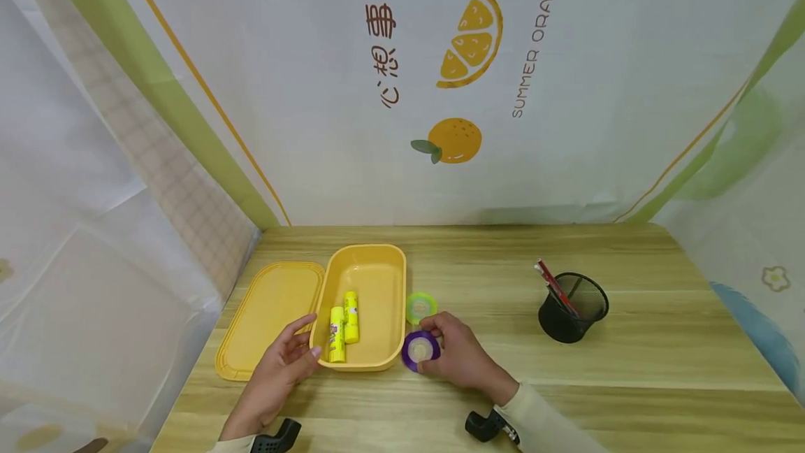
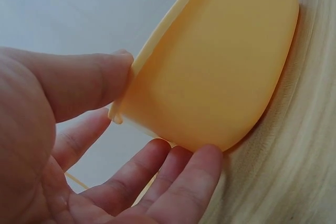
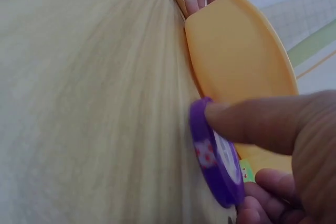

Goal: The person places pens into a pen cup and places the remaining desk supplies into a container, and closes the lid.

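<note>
My left hand [image 1: 279,369] grips the near left corner of a yellow plastic box [image 1: 379,292], thumb at the rim and fingers along the outer wall. Two yellow glue sticks, one in front [image 1: 337,334] and a slimmer one [image 1: 351,317] beside it, lie in the box's left part. By the box's right side, my right hand [image 1: 462,355] pinches a purple roll of tape [image 1: 411,362] between thumb and fingers. In the right wrist view the purple tape [image 3: 202,121] stands tilted close over the table. A green roll of tape [image 1: 432,304] lies just beyond it, against the box.
The flat yellow lid [image 1: 270,306] lies on the wooden table [image 1: 478,264] left of the box. Farther right stands a black mesh pen holder [image 1: 560,327] with red pencils [image 1: 553,282] in it. A printed white curtain [image 1: 314,89] hangs behind the table.
</note>
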Action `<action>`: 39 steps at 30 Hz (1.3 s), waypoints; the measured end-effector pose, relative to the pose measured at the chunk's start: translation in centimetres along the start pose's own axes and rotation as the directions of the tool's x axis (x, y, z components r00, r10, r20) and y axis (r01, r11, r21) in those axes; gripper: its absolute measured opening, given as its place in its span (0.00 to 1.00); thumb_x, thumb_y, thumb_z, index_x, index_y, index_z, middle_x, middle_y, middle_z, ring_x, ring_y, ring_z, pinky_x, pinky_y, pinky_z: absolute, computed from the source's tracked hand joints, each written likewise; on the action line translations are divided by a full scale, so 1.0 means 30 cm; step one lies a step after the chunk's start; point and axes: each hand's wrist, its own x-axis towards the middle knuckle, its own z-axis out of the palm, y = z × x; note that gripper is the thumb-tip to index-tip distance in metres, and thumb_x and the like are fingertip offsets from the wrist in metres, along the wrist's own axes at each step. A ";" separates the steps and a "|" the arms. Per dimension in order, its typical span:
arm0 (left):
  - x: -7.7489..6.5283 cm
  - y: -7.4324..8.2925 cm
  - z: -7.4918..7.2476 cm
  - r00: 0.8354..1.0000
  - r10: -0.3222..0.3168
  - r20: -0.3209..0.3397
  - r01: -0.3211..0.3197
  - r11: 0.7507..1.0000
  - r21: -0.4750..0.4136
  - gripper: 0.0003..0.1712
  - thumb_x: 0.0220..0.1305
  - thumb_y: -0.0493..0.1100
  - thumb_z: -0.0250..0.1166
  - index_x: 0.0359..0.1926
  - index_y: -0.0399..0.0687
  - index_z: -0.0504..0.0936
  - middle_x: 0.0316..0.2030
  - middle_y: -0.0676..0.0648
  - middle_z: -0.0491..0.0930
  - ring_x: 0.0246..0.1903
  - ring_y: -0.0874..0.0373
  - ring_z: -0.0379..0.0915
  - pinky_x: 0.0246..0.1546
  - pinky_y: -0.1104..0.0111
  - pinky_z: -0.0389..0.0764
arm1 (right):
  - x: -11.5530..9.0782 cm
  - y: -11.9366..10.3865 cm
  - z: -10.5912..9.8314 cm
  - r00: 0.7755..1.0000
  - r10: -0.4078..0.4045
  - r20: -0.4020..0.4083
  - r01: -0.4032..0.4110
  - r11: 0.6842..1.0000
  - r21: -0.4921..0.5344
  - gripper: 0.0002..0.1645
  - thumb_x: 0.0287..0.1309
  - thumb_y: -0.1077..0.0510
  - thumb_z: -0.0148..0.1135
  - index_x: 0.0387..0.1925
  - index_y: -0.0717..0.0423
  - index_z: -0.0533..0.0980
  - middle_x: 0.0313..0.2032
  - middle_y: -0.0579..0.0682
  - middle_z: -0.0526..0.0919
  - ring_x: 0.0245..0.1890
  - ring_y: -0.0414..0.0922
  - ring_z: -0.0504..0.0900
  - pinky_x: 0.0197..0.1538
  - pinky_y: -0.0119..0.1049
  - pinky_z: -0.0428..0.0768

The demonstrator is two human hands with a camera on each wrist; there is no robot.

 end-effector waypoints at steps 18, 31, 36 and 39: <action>0.003 -0.002 -0.006 1.000 -0.002 0.001 0.002 1.000 0.004 0.37 0.75 0.38 0.66 0.79 0.56 0.64 0.61 0.38 0.71 0.52 0.54 0.75 0.49 0.65 0.87 | -0.025 -0.006 0.021 0.995 -0.089 0.052 0.093 0.993 -0.073 0.48 0.41 0.49 0.88 0.63 0.59 0.77 0.60 0.48 0.81 0.59 0.47 0.73 0.64 0.48 0.76; 0.004 0.006 -0.004 1.000 -0.009 -0.004 0.009 1.000 0.015 0.37 0.75 0.38 0.66 0.79 0.57 0.64 0.62 0.37 0.70 0.53 0.53 0.75 0.50 0.65 0.87 | -0.023 -0.003 0.017 0.991 -0.128 0.047 0.133 0.985 -0.108 0.44 0.43 0.54 0.87 0.63 0.58 0.78 0.60 0.48 0.81 0.60 0.48 0.74 0.63 0.49 0.77; 0.002 0.005 -0.003 1.000 -0.010 -0.008 0.010 1.000 0.018 0.37 0.75 0.38 0.66 0.79 0.57 0.64 0.62 0.38 0.70 0.52 0.54 0.74 0.50 0.65 0.87 | -0.027 -0.001 0.015 0.992 -0.121 0.046 0.125 0.988 -0.088 0.44 0.45 0.53 0.86 0.64 0.59 0.78 0.61 0.49 0.80 0.61 0.49 0.75 0.65 0.50 0.78; 0.002 0.003 -0.002 1.000 -0.006 -0.006 0.006 1.000 0.015 0.37 0.75 0.38 0.66 0.79 0.57 0.64 0.61 0.38 0.70 0.52 0.54 0.75 0.50 0.65 0.87 | -0.030 -0.001 0.014 0.990 -0.133 0.037 0.136 0.988 -0.076 0.44 0.44 0.53 0.86 0.64 0.60 0.78 0.61 0.49 0.81 0.61 0.50 0.75 0.65 0.51 0.78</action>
